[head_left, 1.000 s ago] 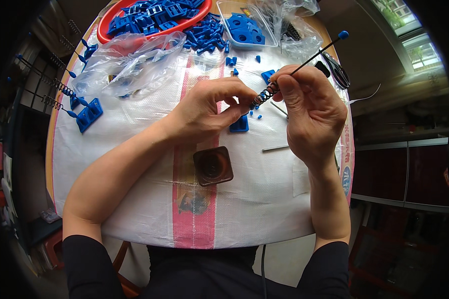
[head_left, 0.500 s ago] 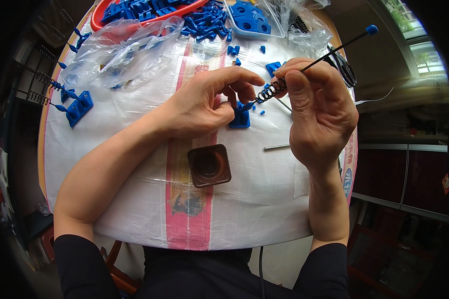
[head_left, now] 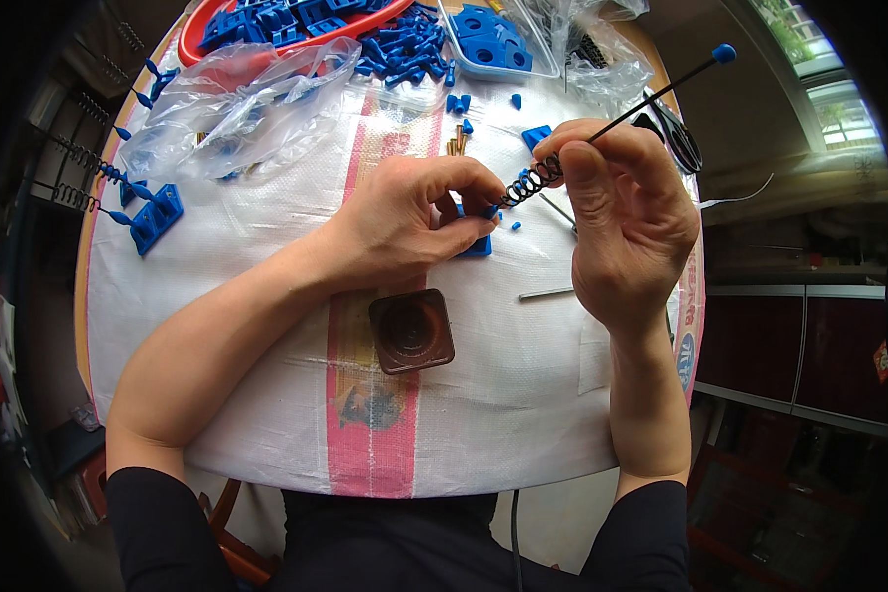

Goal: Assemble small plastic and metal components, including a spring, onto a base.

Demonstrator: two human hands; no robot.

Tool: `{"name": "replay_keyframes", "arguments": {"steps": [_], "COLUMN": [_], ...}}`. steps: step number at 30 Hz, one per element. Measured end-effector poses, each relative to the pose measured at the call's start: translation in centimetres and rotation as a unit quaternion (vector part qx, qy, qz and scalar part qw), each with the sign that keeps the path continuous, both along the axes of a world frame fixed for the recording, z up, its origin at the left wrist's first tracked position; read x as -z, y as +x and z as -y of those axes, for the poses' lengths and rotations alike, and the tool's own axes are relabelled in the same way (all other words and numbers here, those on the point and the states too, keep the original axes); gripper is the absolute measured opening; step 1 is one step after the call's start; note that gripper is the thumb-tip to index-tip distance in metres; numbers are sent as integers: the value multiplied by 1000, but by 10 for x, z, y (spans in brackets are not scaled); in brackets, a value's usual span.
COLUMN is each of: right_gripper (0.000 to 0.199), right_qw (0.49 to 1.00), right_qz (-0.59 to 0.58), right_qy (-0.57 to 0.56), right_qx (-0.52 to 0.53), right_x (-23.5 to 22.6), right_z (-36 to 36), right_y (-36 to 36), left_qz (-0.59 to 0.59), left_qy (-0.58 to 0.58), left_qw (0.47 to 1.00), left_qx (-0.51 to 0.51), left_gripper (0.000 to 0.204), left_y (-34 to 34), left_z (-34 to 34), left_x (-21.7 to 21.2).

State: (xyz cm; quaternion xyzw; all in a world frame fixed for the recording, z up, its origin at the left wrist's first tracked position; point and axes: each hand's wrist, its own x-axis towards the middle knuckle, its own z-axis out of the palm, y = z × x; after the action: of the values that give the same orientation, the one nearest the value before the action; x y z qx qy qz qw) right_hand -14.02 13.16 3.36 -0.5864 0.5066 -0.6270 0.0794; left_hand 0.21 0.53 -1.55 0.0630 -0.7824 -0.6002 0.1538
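My right hand (head_left: 636, 222) pinches a thin black rod (head_left: 651, 101) with a blue ball-like cap (head_left: 724, 53) on its upper end. A black coil spring (head_left: 531, 185) sits around the rod's lower part and slants down to my left hand (head_left: 390, 212). There, thumb and forefinger close on a small blue piece (head_left: 492, 210) at the spring's end, mostly covered by the fingertips. Partly hidden beneath this hand lies a blue block (head_left: 480, 246). A brown square dish (head_left: 411, 332) with a round hollow rests nearer to me.
Blue parts fill a red basin (head_left: 186, 51) and a clear plastic box (head_left: 550, 67) at the back. Between them lies a blue pile (head_left: 405, 51). Crumpled plastic bags (head_left: 237, 109), brass pieces (head_left: 457, 141), a metal rod (head_left: 546, 293) and black scissors (head_left: 683, 148) lie around. Spring assemblies (head_left: 156, 219) stand far left.
My left thumb and forefinger have moved right and closed on the blue piece at the spring's end. My right hand and the rod have shifted slightly left.
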Motion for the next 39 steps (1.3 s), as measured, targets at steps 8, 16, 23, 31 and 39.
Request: {"name": "replay_keyframes", "arguments": {"steps": [8,16,23,31,39], "right_gripper": [10,11,12,13,12], "right_qw": [1000,999,999,999,999], "right_qz": [-14,-1,5,9,-27], "right_qy": [19,40,41,22,30], "right_qx": [6,-7,-23,-29,-8], "right_x": [-2,-5,-3,1,-1], "right_z": [-1,-3,-2,0,-1], "right_y": [-2,-2,-3,-5,-4], "left_qz": [-88,-57,-103,-78,14], "left_qy": [-62,-49,-93,-11,-34], "left_qw": [994,997,990,995,999], "left_qx": [-1,-34,-39,-61,-5], "left_gripper": [13,14,17,32,33], "left_y": [-1,-1,-1,0,3], "left_z": [5,0,-2,9,8], "left_x": [10,8,9,7,2]}}
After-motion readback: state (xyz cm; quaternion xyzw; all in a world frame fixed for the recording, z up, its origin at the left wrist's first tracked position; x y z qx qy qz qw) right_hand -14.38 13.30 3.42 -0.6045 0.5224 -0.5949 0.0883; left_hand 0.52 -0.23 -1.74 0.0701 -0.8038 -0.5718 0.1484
